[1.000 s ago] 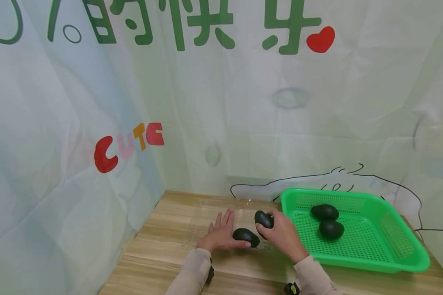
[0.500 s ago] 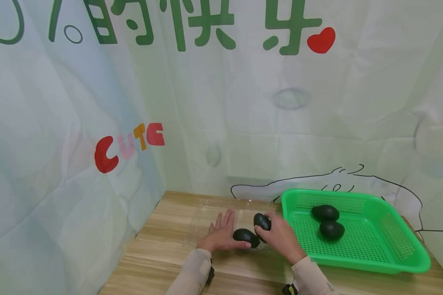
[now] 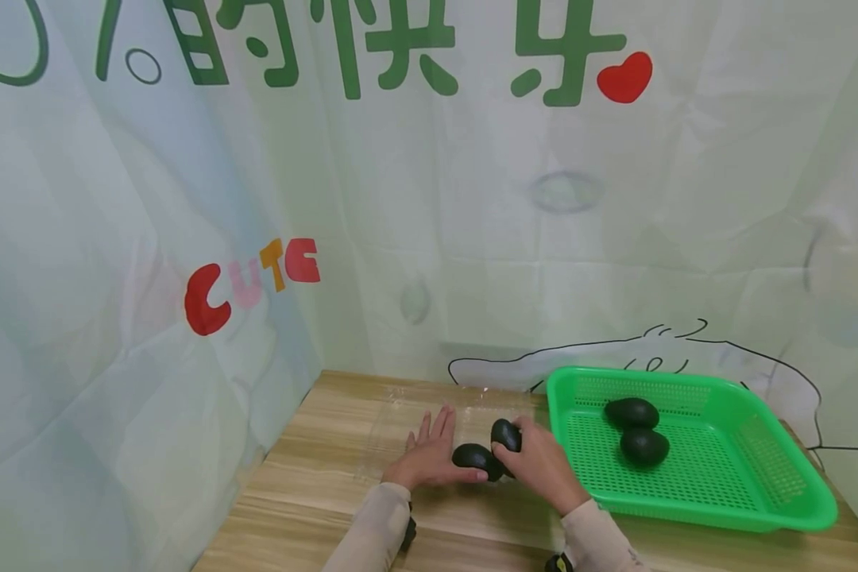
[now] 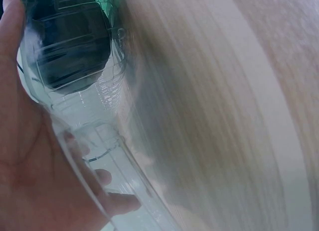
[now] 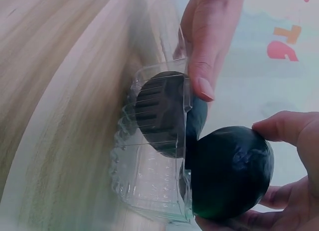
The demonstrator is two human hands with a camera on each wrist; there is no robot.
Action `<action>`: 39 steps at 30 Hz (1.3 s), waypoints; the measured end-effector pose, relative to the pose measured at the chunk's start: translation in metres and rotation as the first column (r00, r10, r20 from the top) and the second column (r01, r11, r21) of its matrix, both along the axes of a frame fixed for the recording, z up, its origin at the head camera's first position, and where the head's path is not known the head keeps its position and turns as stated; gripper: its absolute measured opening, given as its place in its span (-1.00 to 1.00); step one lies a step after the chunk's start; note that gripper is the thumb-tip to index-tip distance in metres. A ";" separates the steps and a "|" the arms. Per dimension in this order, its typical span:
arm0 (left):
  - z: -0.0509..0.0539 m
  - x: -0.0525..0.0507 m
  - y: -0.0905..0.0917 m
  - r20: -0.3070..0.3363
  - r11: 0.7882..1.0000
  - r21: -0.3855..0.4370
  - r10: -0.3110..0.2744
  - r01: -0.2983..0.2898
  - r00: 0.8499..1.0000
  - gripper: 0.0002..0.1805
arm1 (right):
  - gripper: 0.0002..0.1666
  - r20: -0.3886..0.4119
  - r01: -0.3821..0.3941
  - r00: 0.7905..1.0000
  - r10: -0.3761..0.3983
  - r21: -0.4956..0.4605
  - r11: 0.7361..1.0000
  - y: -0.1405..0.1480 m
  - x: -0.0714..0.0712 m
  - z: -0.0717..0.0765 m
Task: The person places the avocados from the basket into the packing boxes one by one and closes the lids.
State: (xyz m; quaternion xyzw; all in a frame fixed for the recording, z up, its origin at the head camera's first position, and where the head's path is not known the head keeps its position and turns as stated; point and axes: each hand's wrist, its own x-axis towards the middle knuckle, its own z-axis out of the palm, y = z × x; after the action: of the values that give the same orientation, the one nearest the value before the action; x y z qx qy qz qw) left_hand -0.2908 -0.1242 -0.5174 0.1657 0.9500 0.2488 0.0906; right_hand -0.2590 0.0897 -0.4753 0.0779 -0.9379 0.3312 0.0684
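A clear plastic container (image 3: 407, 421) stands on the wooden table, holding one dark avocado (image 3: 475, 458) at its near side. My left hand (image 3: 432, 461) lies over the container's left part, fingers spread and thumb along that avocado. With my right hand (image 3: 543, 465) I grip a second dark avocado (image 3: 505, 436) by thumb and fingers at the container's right part. The right wrist view has this gripped avocado (image 5: 232, 173) at the container's rim, against the avocado inside (image 5: 162, 111). In the left wrist view my palm (image 4: 40, 176) is along the clear wall.
A green perforated basket (image 3: 715, 516) stands on the right of the table with two dark avocados (image 3: 643, 447) in its left part. Behind the table hangs a pale printed curtain (image 3: 429, 238), which also runs along the left side.
My right hand has moved slightly left and down with its avocado, which is now closer to the one in the container. The left hand has stayed in place.
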 end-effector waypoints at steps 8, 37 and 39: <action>-0.001 -0.001 0.002 0.001 1.000 -0.007 -0.006 0.006 1.000 0.42 | -0.50 0.000 -0.014 1.000 0.014 0.023 1.000 -0.004 -0.001 -0.007; -0.002 -0.004 0.002 0.000 1.000 -0.013 -0.009 0.009 1.000 0.44 | -0.68 -0.168 0.002 0.986 0.015 0.102 0.995 0.001 0.011 -0.007; -0.002 -0.004 0.001 0.005 1.000 -0.010 -0.009 0.009 1.000 0.44 | -0.72 -0.177 0.008 0.984 0.007 0.086 0.996 0.002 0.012 -0.008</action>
State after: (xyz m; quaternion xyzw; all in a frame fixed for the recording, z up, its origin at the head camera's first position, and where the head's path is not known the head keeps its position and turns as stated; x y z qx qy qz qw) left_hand -0.2952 -0.1231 -0.5192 0.1690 0.9503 0.2437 0.0948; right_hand -0.2468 0.0918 -0.4829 0.1097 -0.9415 0.2819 0.1483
